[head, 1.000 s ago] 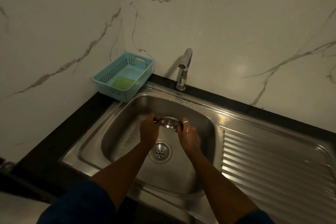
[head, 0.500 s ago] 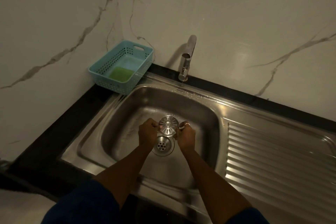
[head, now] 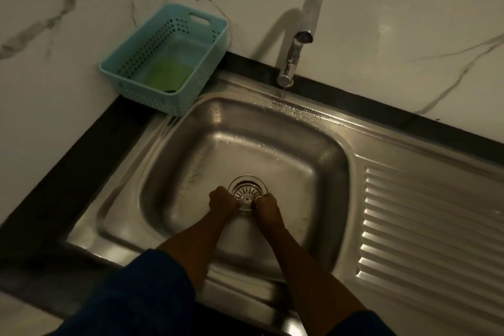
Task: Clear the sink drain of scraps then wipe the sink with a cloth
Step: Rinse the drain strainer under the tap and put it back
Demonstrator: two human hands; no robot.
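A round metal drain strainer (head: pixel 246 195) sits in the drain opening at the bottom of the steel sink (head: pixel 191 172). My left hand (head: pixel 221 200) grips its left edge and my right hand (head: pixel 267 203) grips its right edge, both with fingers closed. A ring shows on my right hand. No scraps are visible in the basin, and its back wall carries water droplets. A green cloth or sponge (head: pixel 166 76) lies inside the light blue basket (head: pixel 131 73) at the sink's back left corner.
A chrome tap (head: pixel 300 38) stands behind the basin against the marble wall. The ribbed steel drainboard (head: pixel 431 226) stretches to the right. A black counter edge (head: pixel 68 161) borders the sink on the left and back.
Both hands have lowered the strainer from above the basin floor down into the drain opening. The view has tilted further downward over the sink.
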